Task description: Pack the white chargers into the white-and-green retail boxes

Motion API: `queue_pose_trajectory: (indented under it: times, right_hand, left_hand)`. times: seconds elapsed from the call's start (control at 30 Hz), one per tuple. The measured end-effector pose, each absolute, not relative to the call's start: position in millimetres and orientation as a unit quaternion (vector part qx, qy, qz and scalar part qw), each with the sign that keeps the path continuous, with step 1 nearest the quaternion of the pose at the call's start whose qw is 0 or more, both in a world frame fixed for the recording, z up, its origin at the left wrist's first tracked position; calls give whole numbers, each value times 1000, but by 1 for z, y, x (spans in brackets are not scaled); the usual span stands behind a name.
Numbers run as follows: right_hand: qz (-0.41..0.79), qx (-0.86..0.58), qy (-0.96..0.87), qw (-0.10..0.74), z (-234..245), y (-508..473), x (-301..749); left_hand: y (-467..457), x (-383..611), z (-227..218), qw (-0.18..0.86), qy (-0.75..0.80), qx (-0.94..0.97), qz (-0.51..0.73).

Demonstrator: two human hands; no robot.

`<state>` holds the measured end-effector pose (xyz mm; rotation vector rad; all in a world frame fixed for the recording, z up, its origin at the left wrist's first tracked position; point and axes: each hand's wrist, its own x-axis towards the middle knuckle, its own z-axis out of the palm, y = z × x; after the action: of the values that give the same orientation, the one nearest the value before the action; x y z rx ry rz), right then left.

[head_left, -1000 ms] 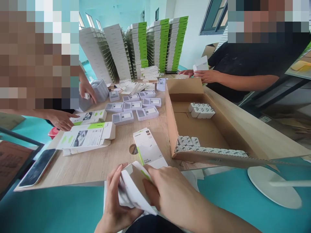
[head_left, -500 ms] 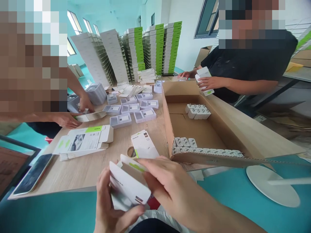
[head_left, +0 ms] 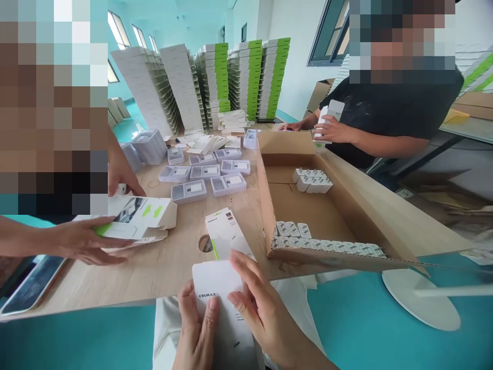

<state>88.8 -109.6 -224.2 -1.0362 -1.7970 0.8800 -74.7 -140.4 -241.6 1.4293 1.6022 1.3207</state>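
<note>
Both my hands hold one white retail box (head_left: 221, 303) printed "CEUKAZ", flat side up, at the near table edge. My left hand (head_left: 196, 331) grips its left side with the thumb on top. My right hand (head_left: 258, 308) pinches its right side, fingers curled over the face. Just beyond lies another white box with a green stripe (head_left: 225, 232) on the wooden table (head_left: 169, 262). To the right stands an open cardboard carton (head_left: 308, 205) with white chargers lined up inside.
Plastic trays (head_left: 208, 177) with chargers lie mid-table, tall stacks of white-green boxes (head_left: 231, 82) behind. A person at left handles flat unfolded boxes (head_left: 136, 216); another at right holds a white box (head_left: 327, 121). A phone (head_left: 33, 285) lies at the left edge. A white round stool (head_left: 421, 298) stands at right.
I have turned the box from a tilted, half-open pose to flat with its printed face up. The person at left moved a hand onto the flat boxes; the person at right raised a box.
</note>
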Motion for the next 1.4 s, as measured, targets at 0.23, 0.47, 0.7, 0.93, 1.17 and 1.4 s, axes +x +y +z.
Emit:
queue_pose_trajectory:
  times: [0.23, 0.47, 0.7, 0.93, 1.17, 1.4]
  right_hand:
    - [385, -455, -686, 417, -218, -119, 97]
    - [415, -463, -675, 396, -199, -113, 109]
    - [332, -436, -715, 435, -202, -111, 105]
    - [261, -411, -709, 510, -218, -111, 94]
    - [292, -399, -680, 542, -221, -113, 85]
    - [323, -427, -670, 514, -222, -113, 86]
  left_hand:
    - [-142, -64, -211, 371, 647, 505, 434]
    - [-148, -69, -226, 336, 638, 500, 480]
    - [-142, -79, -226, 337, 616, 567, 432]
    - [-140, -81, -218, 370, 616, 551, 424]
    - [-141, -83, -230, 349, 618, 547, 443]
    - [-136, -84, -216, 406, 595, 538, 438]
